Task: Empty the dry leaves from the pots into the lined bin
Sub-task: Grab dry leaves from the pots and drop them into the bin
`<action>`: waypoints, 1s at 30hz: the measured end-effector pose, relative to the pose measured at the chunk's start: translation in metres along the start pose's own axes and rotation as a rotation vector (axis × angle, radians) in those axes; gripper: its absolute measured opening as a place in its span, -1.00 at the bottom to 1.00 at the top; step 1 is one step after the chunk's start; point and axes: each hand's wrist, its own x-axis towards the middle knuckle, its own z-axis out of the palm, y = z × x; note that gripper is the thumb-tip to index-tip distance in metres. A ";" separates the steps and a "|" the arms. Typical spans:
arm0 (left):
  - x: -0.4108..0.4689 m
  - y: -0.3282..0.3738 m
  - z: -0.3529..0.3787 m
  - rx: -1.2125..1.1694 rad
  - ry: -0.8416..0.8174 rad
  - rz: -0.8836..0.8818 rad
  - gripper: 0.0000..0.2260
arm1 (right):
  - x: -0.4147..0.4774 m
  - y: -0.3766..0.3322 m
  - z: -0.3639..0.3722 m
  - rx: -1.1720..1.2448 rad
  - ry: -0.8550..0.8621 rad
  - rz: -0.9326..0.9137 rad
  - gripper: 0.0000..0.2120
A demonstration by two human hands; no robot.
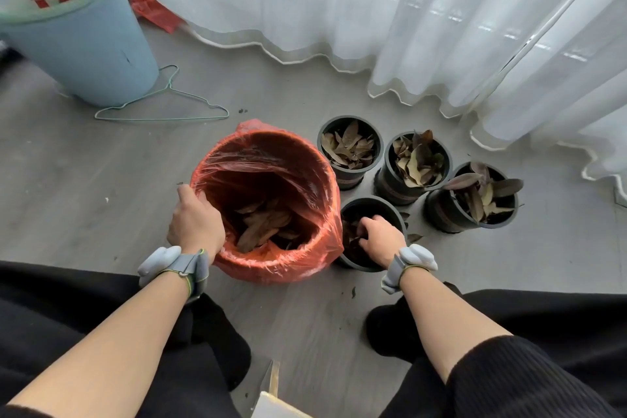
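Observation:
A bin lined with an orange plastic bag [315,180] stands on the floor in the middle, with brown dry leaves [264,226] at its bottom. My left hand [195,222] grips the bin's left rim. Just right of the bin is a black pot [373,205]; my right hand [381,236] reaches down inside it, fingers curled into the dry leaves there. Three more black pots full of dry leaves stand behind: one at the back left [351,148], one in the middle [417,163], one at the right [481,197].
A pale blue bucket [91,44] stands at the far left with a green wire hanger [163,108] on the floor beside it. White curtains [407,17] hang along the back and right. My black-clad knees flank the bin. A few loose leaf scraps lie by the near pot.

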 end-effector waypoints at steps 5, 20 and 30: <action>0.001 0.000 -0.002 -0.001 -0.016 0.000 -0.83 | -0.008 0.003 -0.012 0.111 0.100 -0.011 -0.90; -0.004 0.004 -0.008 0.007 -0.077 0.010 -0.75 | -0.040 0.003 -0.074 0.805 0.363 0.124 -0.86; -0.006 0.006 -0.014 -0.042 -0.141 0.002 -0.79 | -0.049 -0.109 -0.135 0.890 0.374 -0.274 -0.77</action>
